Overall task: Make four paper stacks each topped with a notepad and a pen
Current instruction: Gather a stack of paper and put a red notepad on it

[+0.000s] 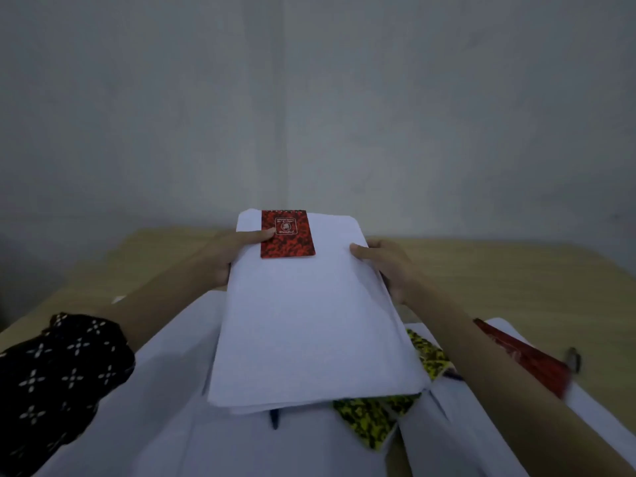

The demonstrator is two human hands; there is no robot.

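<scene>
I hold a thick stack of white paper (309, 321) above the table with both hands. My left hand (227, 251) grips its left edge, and the thumb presses a red patterned spiral notepad (288, 234) onto the top sheet near the far edge. My right hand (385, 266) grips the right edge, thumb on top. Under the lifted stack lie more white sheets (165, 407), yellow patterned notepads (370, 420) and a dark pen (274, 420). Another red notepad (523, 356) lies at the right on paper.
The wooden table (516, 277) runs back to a plain grey wall. A small dark clip-like object (574, 359) lies near the right red notepad. A blue pen tip (453, 375) peeks out beside my right forearm.
</scene>
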